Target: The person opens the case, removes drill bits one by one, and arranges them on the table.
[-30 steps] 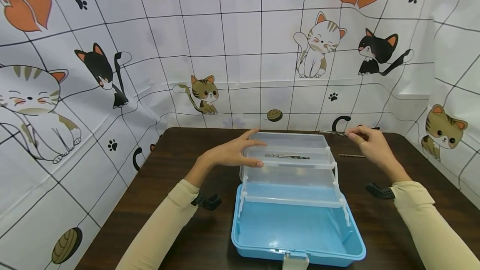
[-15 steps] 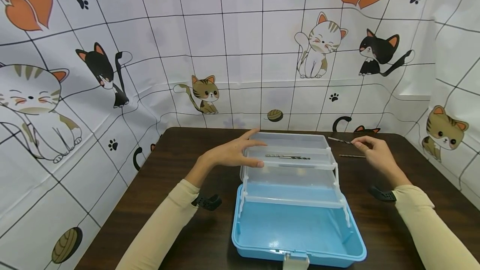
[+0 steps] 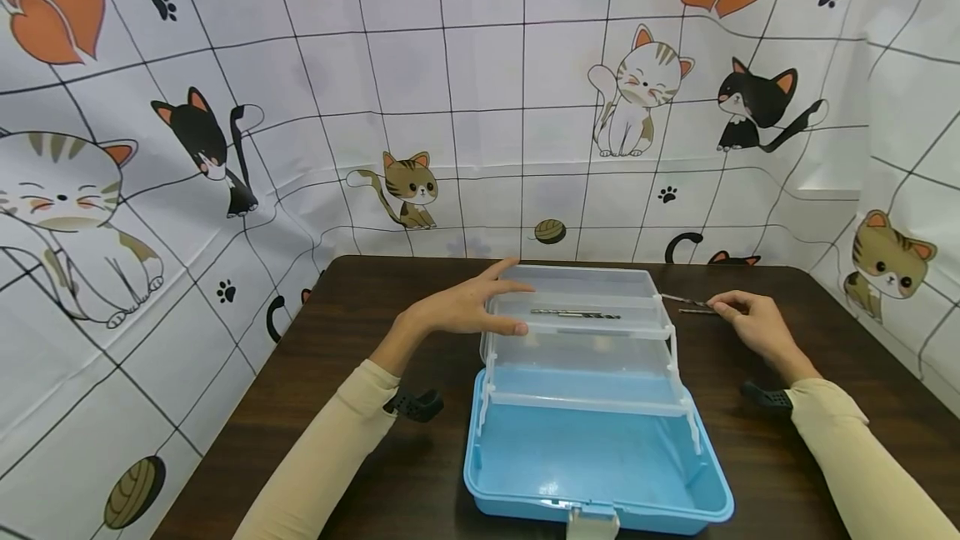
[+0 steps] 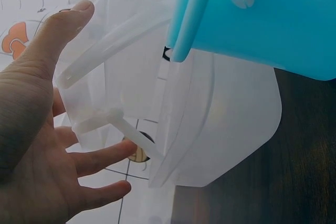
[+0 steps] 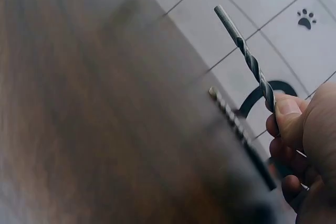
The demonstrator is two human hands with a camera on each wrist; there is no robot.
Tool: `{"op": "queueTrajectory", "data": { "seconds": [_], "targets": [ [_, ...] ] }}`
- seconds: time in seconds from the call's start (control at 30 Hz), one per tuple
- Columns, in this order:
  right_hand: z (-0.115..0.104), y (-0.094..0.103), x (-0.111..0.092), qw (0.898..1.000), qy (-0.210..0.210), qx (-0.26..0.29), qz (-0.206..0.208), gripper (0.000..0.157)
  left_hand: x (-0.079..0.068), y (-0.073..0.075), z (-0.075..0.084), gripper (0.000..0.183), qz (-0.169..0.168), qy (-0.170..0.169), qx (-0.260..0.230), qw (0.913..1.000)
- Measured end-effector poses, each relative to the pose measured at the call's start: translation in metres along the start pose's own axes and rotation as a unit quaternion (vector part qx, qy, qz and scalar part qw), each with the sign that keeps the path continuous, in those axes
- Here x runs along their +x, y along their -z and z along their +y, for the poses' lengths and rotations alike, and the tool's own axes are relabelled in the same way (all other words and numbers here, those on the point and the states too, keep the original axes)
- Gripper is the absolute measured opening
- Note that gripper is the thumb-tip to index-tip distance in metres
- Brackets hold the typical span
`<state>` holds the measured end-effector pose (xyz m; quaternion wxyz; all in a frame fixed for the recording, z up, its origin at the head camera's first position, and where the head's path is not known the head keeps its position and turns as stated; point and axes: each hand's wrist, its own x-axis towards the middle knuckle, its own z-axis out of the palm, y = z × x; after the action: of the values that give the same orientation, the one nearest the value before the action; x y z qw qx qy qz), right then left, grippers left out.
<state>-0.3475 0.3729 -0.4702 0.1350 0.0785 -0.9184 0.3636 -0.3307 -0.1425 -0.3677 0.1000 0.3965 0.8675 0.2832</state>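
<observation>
My right hand (image 3: 761,327) pinches a drill bit (image 5: 249,59) by one end between thumb and fingers; its plain shank points away. Just below it, another drill bit (image 5: 239,135) lies on the table, blurred in the right wrist view. My left hand (image 3: 461,304) is spread at the left end of the raised clear tray (image 3: 630,325), thumb in front. In the left wrist view its fingers (image 4: 102,158) look nearly straight beside the tray's plastic arm (image 4: 134,135). Several drill bits (image 3: 573,313) lie in that upper tray.
A light blue toolbox (image 3: 585,457) stands unfolded on the dark wooden table (image 3: 360,440), its trays tiered toward the back and its white latch (image 3: 591,523) facing me. A cat-patterned sheet (image 3: 480,132) hangs behind and along both sides.
My right hand has moved slightly right and down toward me, bringing the drill bit from above the back edge to over the one on the table. The left hand stays in place.
</observation>
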Motion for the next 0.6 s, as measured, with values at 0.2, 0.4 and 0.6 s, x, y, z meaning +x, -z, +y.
{"op": "queueTrajectory", "data": {
  "seconds": [0.2,0.4,0.6],
  "targets": [
    [0.0023,-0.0045,-0.0017,1.000,0.000,0.004,-0.004,0.032,0.0001,0.0009,0.0007,0.074,-0.001,0.003,0.003,1.0000],
    [0.0063,-0.0055,-0.0030,1.000,-0.001,-0.002,0.001,0.031,0.0004,0.0009,0.0024,0.073,-0.001,0.007,0.002,1.0000],
    [0.0087,-0.0057,-0.0021,1.000,0.003,-0.007,0.005,0.029,-0.0005,0.0001,0.0018,0.073,-0.001,0.004,-0.001,1.0000]
  ]
}}
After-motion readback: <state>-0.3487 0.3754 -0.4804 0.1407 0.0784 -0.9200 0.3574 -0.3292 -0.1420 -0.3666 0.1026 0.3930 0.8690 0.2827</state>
